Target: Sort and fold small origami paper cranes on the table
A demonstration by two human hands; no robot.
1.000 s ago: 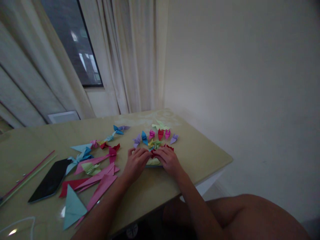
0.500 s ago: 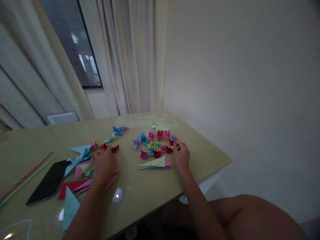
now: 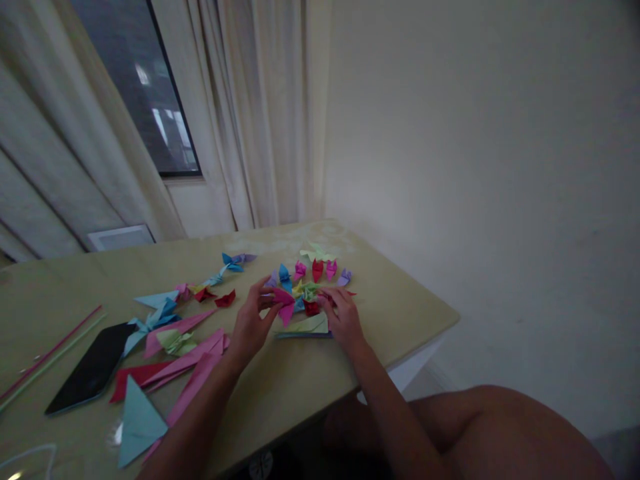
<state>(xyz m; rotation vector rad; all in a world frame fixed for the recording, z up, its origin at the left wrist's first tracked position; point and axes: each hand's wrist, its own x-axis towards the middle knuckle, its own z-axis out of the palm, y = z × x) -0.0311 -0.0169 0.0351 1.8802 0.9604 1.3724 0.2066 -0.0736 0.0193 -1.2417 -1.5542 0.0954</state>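
Note:
My left hand (image 3: 254,319) pinches a magenta origami piece (image 3: 284,304) between thumb and fingers, raised just above the table. Close on its right, my right hand (image 3: 343,315) has its fingertips together over the cluster of small folded papers; what they grip, if anything, is hidden. Around the hands stand a blue origami piece (image 3: 285,277), a red one (image 3: 317,270), a pink one (image 3: 331,269) and a purple one (image 3: 345,277). A light green folded paper (image 3: 306,325) lies in front, on a small flat stack.
On the left lie pink folded strips (image 3: 193,360), a light blue paper triangle (image 3: 139,423), a dark phone-like slab (image 3: 90,367) and two thin sticks (image 3: 55,357). A red origami piece (image 3: 225,299) lies left of my left hand. The table's right edge (image 3: 425,347) runs beside my right forearm.
My left hand has moved right from the pile of folded papers and now holds the magenta piece. My right hand has shifted left and slightly nearer, over the cluster.

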